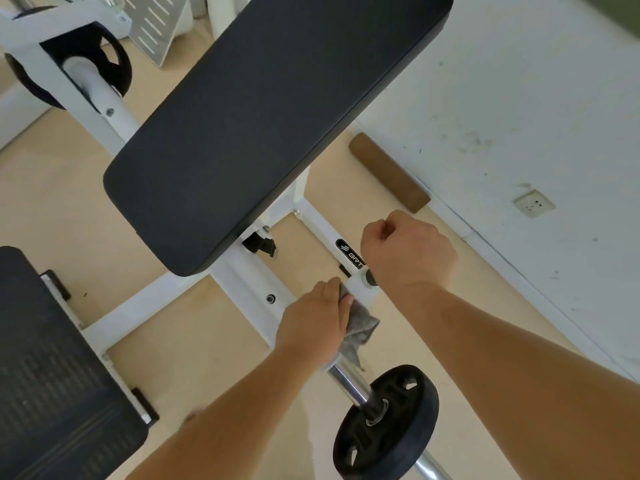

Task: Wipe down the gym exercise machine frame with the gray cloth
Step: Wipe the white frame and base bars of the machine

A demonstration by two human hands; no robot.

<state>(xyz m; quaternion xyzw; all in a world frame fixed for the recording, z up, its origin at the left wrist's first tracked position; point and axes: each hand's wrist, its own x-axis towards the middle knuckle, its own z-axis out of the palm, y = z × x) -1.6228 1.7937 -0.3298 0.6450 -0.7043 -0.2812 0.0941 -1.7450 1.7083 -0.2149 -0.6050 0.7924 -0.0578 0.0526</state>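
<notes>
Gray cloth (pixel 362 329), crumpled with a loose tail, lies pressed on the white frame (pixel 242 282) at the joint near the black pad (pixel 277 126), fingers of the left hand (pixel 315 320) clamped on it. Wiping is judged under way. The next stroke calls for sliding along the frame toward the right hand (pixel 405 251), whose fingers are curled together with nothing visible held.
</notes>
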